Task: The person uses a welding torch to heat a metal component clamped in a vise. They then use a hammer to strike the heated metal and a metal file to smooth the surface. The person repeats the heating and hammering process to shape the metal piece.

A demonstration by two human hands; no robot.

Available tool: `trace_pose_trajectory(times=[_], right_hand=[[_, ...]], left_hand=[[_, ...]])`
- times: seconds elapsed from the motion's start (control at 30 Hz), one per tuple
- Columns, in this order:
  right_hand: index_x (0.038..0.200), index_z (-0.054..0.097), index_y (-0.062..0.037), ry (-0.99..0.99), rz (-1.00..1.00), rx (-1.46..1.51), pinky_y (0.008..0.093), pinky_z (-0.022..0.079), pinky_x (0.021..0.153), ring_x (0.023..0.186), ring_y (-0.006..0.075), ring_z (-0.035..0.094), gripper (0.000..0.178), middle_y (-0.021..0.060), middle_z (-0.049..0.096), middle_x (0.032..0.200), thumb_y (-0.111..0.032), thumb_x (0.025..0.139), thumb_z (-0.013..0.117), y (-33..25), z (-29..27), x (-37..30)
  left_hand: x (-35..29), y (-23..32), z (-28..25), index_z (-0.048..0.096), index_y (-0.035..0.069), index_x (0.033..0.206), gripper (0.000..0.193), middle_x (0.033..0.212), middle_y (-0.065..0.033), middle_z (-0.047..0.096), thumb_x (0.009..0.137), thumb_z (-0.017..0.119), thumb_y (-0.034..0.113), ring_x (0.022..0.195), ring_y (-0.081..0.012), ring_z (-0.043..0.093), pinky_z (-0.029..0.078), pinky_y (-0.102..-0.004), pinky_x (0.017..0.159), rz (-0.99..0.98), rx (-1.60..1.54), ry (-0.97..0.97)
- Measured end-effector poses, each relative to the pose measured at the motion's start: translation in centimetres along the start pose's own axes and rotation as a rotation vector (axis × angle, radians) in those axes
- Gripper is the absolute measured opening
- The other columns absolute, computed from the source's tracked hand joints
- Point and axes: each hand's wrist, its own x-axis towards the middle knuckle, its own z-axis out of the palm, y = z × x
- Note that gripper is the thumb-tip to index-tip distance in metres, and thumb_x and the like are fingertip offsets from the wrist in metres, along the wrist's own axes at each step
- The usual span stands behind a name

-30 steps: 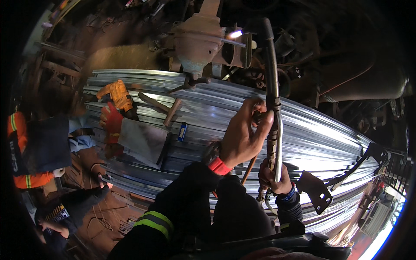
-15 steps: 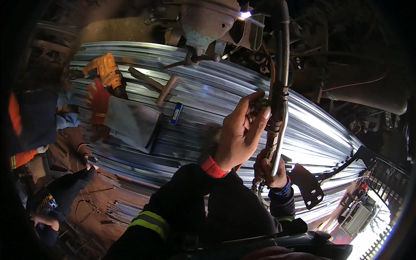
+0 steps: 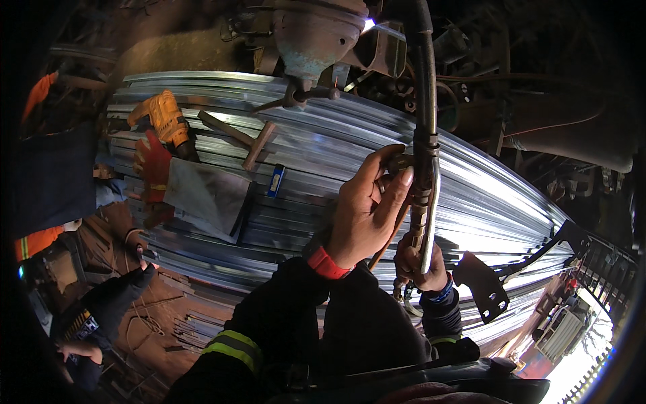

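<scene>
In front of me stands a cutting torch (image 3: pixel 424 101), a long dark metal tube with brass-coloured fittings and a shiny lever (image 3: pixel 433 209) along its lower part. My left hand (image 3: pixel 367 215), with a red band at the wrist, pinches a round valve knob (image 3: pixel 400 162) on the torch's side between thumb and fingers. Lower down, my right hand (image 3: pixel 422 267) wraps round the torch's handle, close to the lever's bottom end. Hose fittings (image 3: pixel 404 294) hang below the right hand. Part of the right hand's grip is hidden behind the torch.
Long metal profiles (image 3: pixel 303 222) lie beneath my hands, carrying an orange power tool (image 3: pixel 168 120), a hammer (image 3: pixel 258 146), a blue box (image 3: pixel 274 180) and work gloves (image 3: pixel 153 161). A bench vise (image 3: pixel 315 40) stands ahead. People (image 3: pixel 101 310) are at the left; a dark bracket (image 3: pixel 481 286) is right.
The torch's upper part has shifted slightly left in view. Both my hands keep their grip. At the far left, a person in orange sleeves has moved.
</scene>
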Motion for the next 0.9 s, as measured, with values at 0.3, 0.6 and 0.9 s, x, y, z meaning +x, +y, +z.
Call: trace_pose_trajectory(times=[0.3,0.6,0.9], right_hand=[[0.111,0.041,-0.0038,-0.036,-0.017,0.009,0.0205,0.036,0.048,0.056,0.0057,0.041,0.027,-0.0016,0.043,0.072,0.001,0.085,0.045,0.4,-0.5,0.3],[0.118,0.042,-0.0036,0.043,0.054,-0.002,0.0197,0.039,0.047,0.056,0.0053,0.042,0.036,-0.0028,0.043,0.072,0.004,0.083,0.043,-0.5,0.3,0.8],[0.151,0.019,-0.0046,0.011,0.027,-0.096,0.0201,0.043,0.046,0.053,0.0056,0.046,0.076,-0.0029,0.044,0.068,0.008,0.079,0.039,-0.5,-0.3,0.7]], left_hand=[[0.2,0.6,-0.4,0.046,-0.004,0.131,0.039,0.116,-0.0122,0.063,0.099,0.054,0.016,0.108,-0.0131,0.06,0.046,-0.0269,0.094,-0.103,-0.024,-0.06],[0.8,1.0,-0.3,0.045,-0.005,0.132,0.038,0.118,-0.0125,0.062,0.099,0.054,0.012,0.11,-0.0129,0.058,0.044,-0.027,0.096,-0.062,-0.042,-0.067],[0.7,0.6,0.0,0.045,-0.005,0.132,0.038,0.119,-0.0125,0.061,0.099,0.054,0.011,0.112,-0.013,0.056,0.043,-0.0275,0.097,-0.085,-0.07,-0.056]])
